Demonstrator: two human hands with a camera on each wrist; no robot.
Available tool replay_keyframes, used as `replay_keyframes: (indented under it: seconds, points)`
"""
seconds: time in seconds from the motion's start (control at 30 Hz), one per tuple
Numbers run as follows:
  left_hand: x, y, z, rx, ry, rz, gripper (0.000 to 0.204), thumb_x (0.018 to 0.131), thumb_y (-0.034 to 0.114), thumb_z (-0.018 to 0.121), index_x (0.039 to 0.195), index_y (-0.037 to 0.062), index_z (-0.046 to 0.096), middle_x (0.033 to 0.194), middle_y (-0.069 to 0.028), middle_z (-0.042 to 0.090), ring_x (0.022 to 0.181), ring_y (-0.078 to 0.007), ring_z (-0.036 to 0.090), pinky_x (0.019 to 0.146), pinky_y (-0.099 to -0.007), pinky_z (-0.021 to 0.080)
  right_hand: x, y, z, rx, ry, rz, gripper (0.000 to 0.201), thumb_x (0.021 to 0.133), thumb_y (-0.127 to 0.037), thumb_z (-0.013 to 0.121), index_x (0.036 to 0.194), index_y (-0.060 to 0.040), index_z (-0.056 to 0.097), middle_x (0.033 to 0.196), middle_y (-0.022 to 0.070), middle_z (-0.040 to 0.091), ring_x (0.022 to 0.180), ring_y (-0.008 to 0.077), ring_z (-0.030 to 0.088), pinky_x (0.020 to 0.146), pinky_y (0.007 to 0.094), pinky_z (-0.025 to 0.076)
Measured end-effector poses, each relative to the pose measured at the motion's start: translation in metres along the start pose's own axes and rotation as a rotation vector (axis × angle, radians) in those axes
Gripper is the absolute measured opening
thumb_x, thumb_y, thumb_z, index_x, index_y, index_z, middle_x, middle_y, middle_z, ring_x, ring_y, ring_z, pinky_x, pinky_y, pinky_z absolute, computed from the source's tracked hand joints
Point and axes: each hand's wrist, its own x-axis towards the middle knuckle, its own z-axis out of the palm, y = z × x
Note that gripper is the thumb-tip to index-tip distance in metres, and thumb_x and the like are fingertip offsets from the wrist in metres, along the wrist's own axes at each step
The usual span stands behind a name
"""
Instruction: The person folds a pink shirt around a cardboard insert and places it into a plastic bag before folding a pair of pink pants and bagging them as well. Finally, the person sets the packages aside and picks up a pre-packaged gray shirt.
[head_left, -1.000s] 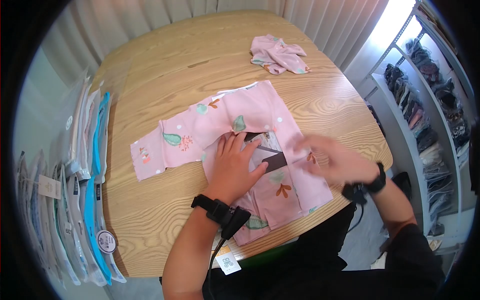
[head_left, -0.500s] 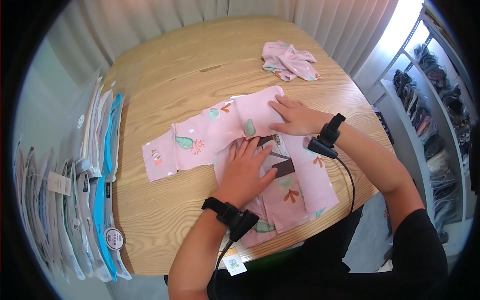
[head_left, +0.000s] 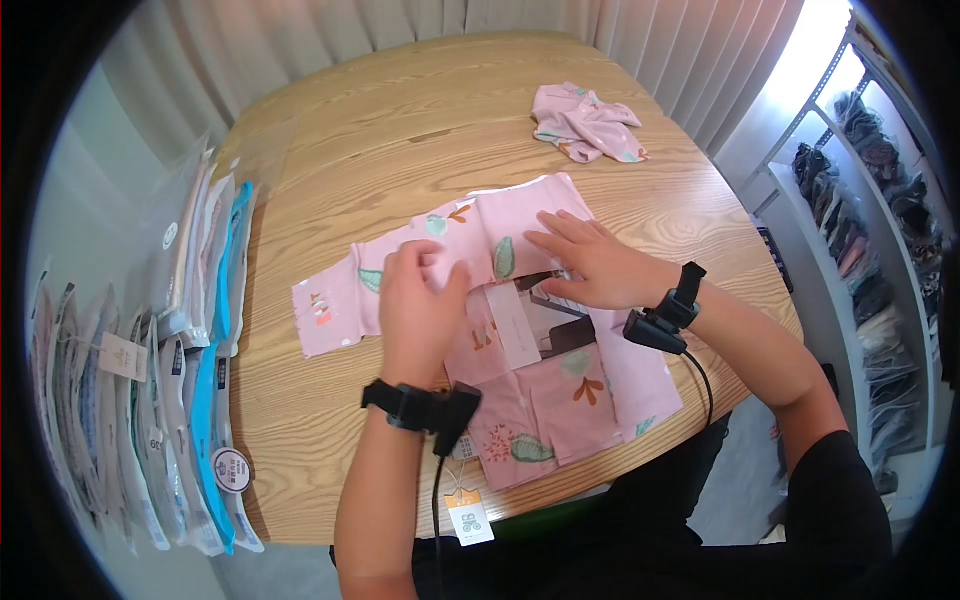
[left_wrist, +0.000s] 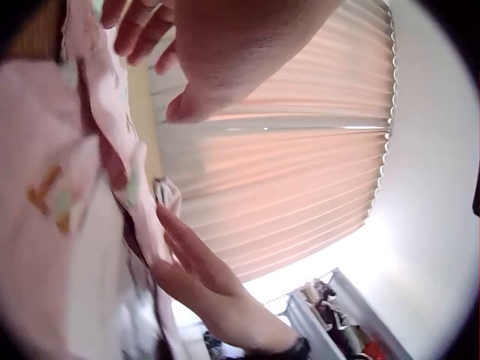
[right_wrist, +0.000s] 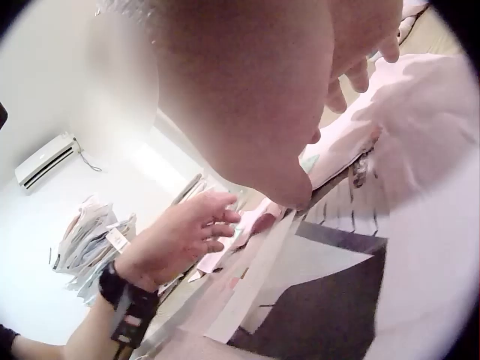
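A pink printed garment point(head_left: 640, 370) lies partly folded on the wooden table, one sleeve point(head_left: 325, 318) stretched out to the left. In its middle is a grey, white and black printed card point(head_left: 568, 338) with a pale pink strip point(head_left: 514, 328) along its left side. My left hand point(head_left: 415, 310) hovers over the sleeve's inner part, fingers loosely bent; the left wrist view shows nothing in its grasp. My right hand point(head_left: 600, 265) lies with extended fingers on the garment's upper part, its thumb by the card's top edge in the right wrist view. A hang tag point(head_left: 468, 518) dangles at the near edge.
Another crumpled pink printed cloth point(head_left: 585, 125) lies at the far right of the table point(head_left: 400, 150). Bagged garments point(head_left: 190, 400) hang in a row along the left side. A shelf point(head_left: 840, 250) with packed items stands on the right, and a curtain point(head_left: 350, 60) hangs behind.
My left hand has lifted off the card and moved left, uncovering the pale pink strip. My right hand first moved from the right side panel up to the upper part, where it stays.
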Motion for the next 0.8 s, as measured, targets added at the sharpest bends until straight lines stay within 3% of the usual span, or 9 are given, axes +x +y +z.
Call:
replay_keyframes:
  seconds: [0.07, 0.2, 0.27, 0.5, 0.6, 0.67, 0.77, 0.8]
  points:
    - [0.003, -0.01, -0.01, 0.22, -0.044, -0.239, 0.042, 0.08, 0.027, 0.076, 0.109, 0.0033, 0.059, 0.089, -0.0112, 0.063, 0.079, -0.0243, 0.061, 0.069, -0.0349, 0.049, -0.001, -0.006, 0.0, 0.034, 0.018, -0.023, 0.066, 0.093, -0.041, 0.058, 0.146, -0.0078, 0.038, 0.153, 0.0265, 0.028, 0.143, 0.0451, 0.023, 0.115, 0.0557, 0.021]
    - [0.003, -0.005, -0.012, 0.259, -0.096, -0.303, 0.045, 0.08, 0.028, 0.077, 0.111, 0.0032, 0.057, 0.078, -0.0078, 0.064, 0.071, -0.0217, 0.063, 0.065, -0.0348, 0.05, 0.003, -0.018, -0.001, 0.06, 0.003, -0.169, 0.06, 0.088, -0.028, 0.065, 0.14, -0.0037, 0.046, 0.147, 0.0262, 0.038, 0.139, 0.0422, 0.033, 0.114, 0.0475, 0.029]
    - [0.001, -0.015, -0.004, 0.216, -0.095, -0.21, 0.044, 0.079, 0.024, 0.078, 0.111, 0.0037, 0.056, 0.072, -0.005, 0.065, 0.065, -0.0199, 0.064, 0.063, -0.0342, 0.051, 0.004, -0.021, -0.001, 0.082, -0.029, -0.201, 0.059, 0.087, -0.024, 0.066, 0.138, -0.0022, 0.047, 0.146, 0.0265, 0.04, 0.138, 0.0409, 0.035, 0.114, 0.0445, 0.031]
    - [0.005, -0.021, -0.009, 0.084, -0.018, -0.231, 0.033, 0.078, 0.013, 0.074, 0.105, 0.0041, 0.058, 0.075, -0.0057, 0.066, 0.068, -0.0182, 0.066, 0.065, -0.032, 0.053, 0.007, -0.018, 0.006, 0.036, 0.025, -0.243, 0.054, 0.085, -0.022, 0.067, 0.132, -0.0005, 0.053, 0.14, 0.0244, 0.046, 0.132, 0.0387, 0.042, 0.11, 0.0432, 0.035]
    - [0.008, -0.017, -0.011, 0.061, 0.073, -0.206, 0.03, 0.078, 0.014, 0.07, 0.104, 0.004, 0.058, 0.078, -0.0071, 0.067, 0.068, -0.0228, 0.064, 0.064, -0.0367, 0.051, 0.007, -0.017, 0.005, 0.055, 0.056, -0.265, 0.053, 0.084, -0.022, 0.066, 0.131, -0.0006, 0.054, 0.137, 0.0235, 0.048, 0.129, 0.0376, 0.045, 0.107, 0.0435, 0.038]
    - [0.009, -0.016, -0.009, -0.053, 0.174, -0.157, 0.025, 0.079, 0.011, 0.069, 0.102, 0.0029, 0.06, 0.08, -0.0078, 0.067, 0.068, -0.0192, 0.064, 0.063, -0.0327, 0.05, 0.008, -0.02, 0.004, 0.073, 0.058, -0.27, 0.052, 0.084, -0.022, 0.067, 0.13, -0.0006, 0.054, 0.136, 0.0235, 0.049, 0.128, 0.0377, 0.045, 0.107, 0.0434, 0.038]
    - [0.009, -0.008, -0.009, -0.199, 0.088, -0.196, 0.025, 0.083, 0.005, 0.069, 0.105, 0.0004, 0.06, 0.088, -0.0071, 0.065, 0.075, -0.0125, 0.065, 0.067, -0.0264, 0.052, 0.009, -0.027, -0.005, 0.117, 0.035, -0.219, 0.052, 0.085, -0.018, 0.069, 0.13, 0.0005, 0.052, 0.138, 0.0229, 0.048, 0.128, 0.0382, 0.046, 0.108, 0.042, 0.037]
    - [0.009, -0.007, -0.008, -0.198, 0.092, -0.197, 0.025, 0.083, 0.005, 0.069, 0.105, 0.0004, 0.06, 0.088, -0.0071, 0.065, 0.075, -0.0125, 0.065, 0.067, -0.0264, 0.052, 0.011, -0.03, -0.006, 0.169, 0.132, -0.171, 0.05, 0.085, -0.018, 0.069, 0.129, 0.0002, 0.053, 0.135, 0.0208, 0.05, 0.125, 0.0361, 0.048, 0.107, 0.0409, 0.039]
